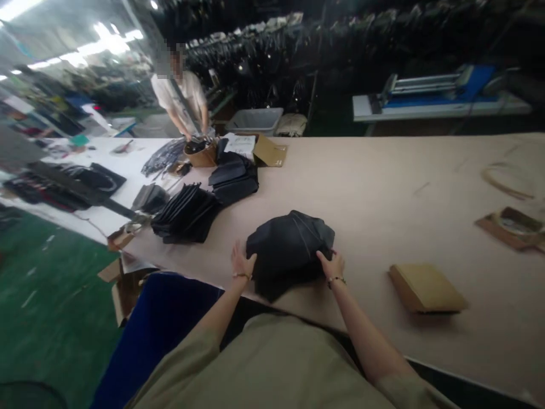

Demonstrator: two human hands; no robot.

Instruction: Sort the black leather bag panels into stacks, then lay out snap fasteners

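Olive shirt nearest; black stack between left grip, spread wide, and right grip, holding edge.

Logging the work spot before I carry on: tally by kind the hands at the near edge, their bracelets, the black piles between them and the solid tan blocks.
Left hand, right hand: 2
Bracelets: 2
Black pile: 1
Tan block: 1
Total: 6
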